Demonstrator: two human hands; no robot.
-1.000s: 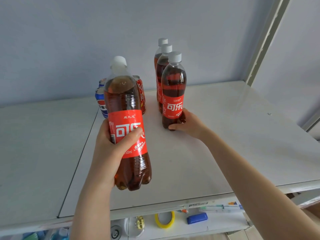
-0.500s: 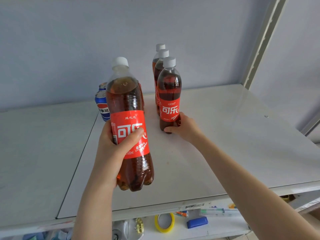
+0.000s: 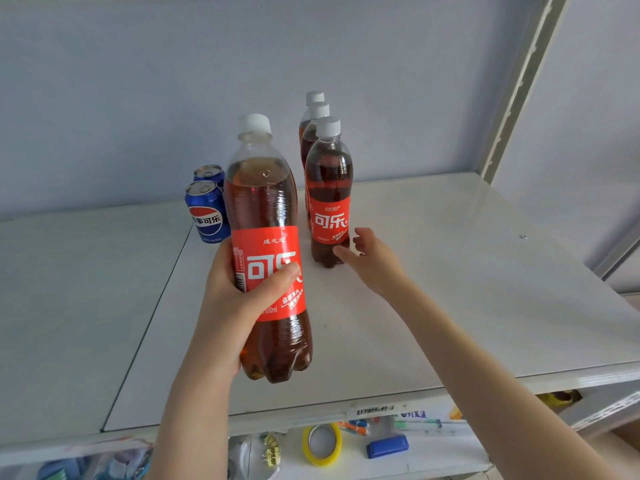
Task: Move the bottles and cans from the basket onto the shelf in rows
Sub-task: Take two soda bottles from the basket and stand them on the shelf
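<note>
My left hand (image 3: 239, 299) grips a cola bottle (image 3: 268, 258) with a red label and white cap, held upright above the white shelf (image 3: 450, 289). Three more cola bottles stand in a row going back toward the wall, the front one (image 3: 329, 188) nearest me. My right hand (image 3: 370, 258) is beside the base of that front bottle, fingers loosened, fingertips at or just off it. Two blue Pepsi cans (image 3: 207, 213) stand in a row at the left, partly hidden behind the held bottle. The basket is out of view.
A grey wall closes the back and a metal upright (image 3: 516, 88) stands at the right rear corner. A lower shelf below holds a yellow tape roll (image 3: 322, 445), a blue eraser-like block (image 3: 388, 446), clips and pens.
My right hand has let go of the front standing bottle and opened beside its base. The held bottle stays in my left hand; the view shifted slightly.
</note>
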